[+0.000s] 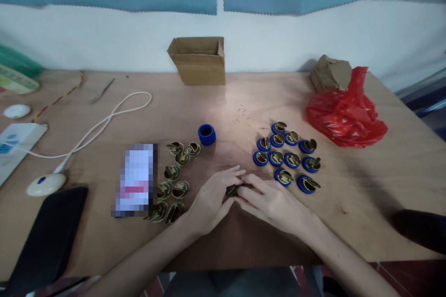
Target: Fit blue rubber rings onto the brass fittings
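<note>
Two bare hands work above a wooden table (pixel 348 222), near its front edge. The left hand (pixel 212 199) and the right hand (pixel 270 197) meet at the fingertips, both closed on a small metal piece (pixel 232 190), which lies between them and is largely hidden by the fingers; a trace of blue shows at its edge. To the left, a group of round metal clips (pixel 180 190) lies just beside a phone (pixel 135 178) whose lit screen is blurred. To the right, similar clips seated in blue rings (pixel 284 177) stand in loose rows, several with their metal flaps raised. Beyond the hands is a short stack of blue rings (pixel 208 139). Farther back are an open cardboard box (pixel 202 69) and, at right, a red plastic bag (pixel 348 118).
</note>
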Motion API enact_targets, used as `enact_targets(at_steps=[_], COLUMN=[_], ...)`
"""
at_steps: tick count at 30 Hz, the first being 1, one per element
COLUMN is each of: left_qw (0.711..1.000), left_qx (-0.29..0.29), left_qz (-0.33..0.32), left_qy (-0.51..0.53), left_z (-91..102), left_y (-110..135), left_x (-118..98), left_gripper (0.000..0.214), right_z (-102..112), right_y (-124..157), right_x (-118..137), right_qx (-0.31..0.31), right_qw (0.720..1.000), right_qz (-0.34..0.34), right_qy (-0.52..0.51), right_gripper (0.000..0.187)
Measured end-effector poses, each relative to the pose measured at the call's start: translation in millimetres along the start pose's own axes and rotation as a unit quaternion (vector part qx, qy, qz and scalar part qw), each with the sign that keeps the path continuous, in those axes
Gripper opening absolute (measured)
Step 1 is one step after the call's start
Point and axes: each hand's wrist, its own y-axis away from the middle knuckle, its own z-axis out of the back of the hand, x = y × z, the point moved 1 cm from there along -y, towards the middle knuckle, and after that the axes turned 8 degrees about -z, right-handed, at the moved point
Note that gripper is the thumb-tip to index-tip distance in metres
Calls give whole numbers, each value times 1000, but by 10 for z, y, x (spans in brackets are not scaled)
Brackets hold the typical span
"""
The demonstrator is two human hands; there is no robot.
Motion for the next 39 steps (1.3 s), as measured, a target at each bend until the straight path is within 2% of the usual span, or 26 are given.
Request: enact_targets(at_steps=[3, 9, 21, 30, 39], left_qw=[1000, 999, 998, 997, 998], left_qx=[2, 5, -9, -14, 1], left_qz=[-9, -28, -45, -50, -52], left_qy=[-10, -19, -50, -52, -36], left_z=[1, 2, 8, 49, 84], left_y=[-1, 11, 4, -30, -69], left_x=[-12, -16, -38, -56, -79], left_gripper=[36, 37, 36, 36, 36], right_z=[6, -5, -86, -89, -151], right_y=[-9, -24, -16, -18, -25], right_x=[4, 23, 34, 44, 31], right_qx=[2, -33, -34, -43, -82], right_qw=[1000, 999, 998, 999, 996], right_qz=[-4, -1, -16, -11, 20], right_qy=[-2, -8, -48, -15, 6], right_gripper=[27, 32, 26, 26, 32])
